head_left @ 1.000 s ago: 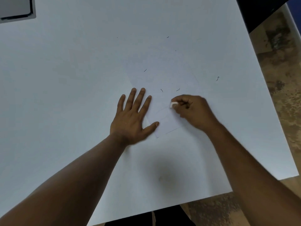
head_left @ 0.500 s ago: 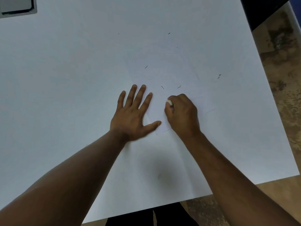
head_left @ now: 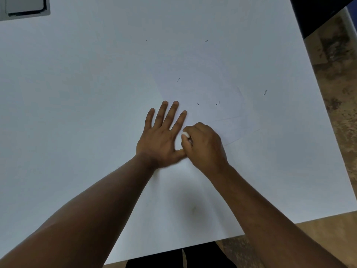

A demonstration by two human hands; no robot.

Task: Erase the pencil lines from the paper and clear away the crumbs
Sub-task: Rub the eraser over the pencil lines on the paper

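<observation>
Right hand [head_left: 204,146] pinching eraser [head_left: 185,135] beside flat, spread left hand [head_left: 162,136] on paper [head_left: 212,89]

Two hands [head_left: 181,144], one eraser [head_left: 185,134], one paper [head_left: 212,89], about five crumbs [head_left: 217,103].

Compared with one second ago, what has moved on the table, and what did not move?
The right hand, pinching the white eraser, slid left across the paper until it met the left hand's thumb. The left hand stayed flat, pressing the paper down. The dark crumbs lie where they were; faint pencil lines remain to the right.
</observation>
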